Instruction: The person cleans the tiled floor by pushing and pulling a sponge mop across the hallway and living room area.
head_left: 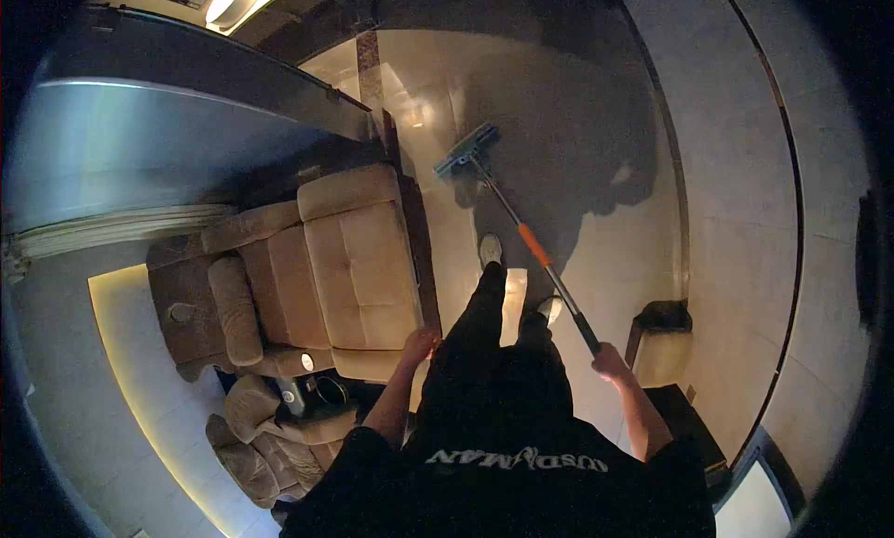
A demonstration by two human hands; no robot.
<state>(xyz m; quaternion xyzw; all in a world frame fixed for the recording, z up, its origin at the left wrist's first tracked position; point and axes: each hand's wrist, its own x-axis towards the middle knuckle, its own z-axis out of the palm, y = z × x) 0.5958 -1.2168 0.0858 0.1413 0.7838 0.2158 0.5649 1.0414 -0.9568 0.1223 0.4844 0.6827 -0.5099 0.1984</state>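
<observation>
"Where does the mop [535, 245] lie?"

"Ahead of the person, its pole [559, 283] slanting forward and left from the right hand [610, 362] to the head [466, 151] on the floor [619, 249]."

"And the hands?"

"The right, nearer, is closed around the pole's near end. The left hand [421, 344] is beside the sofa [358, 268], apart from the pole; its opening, and anything in it, cannot be made out."
</observation>
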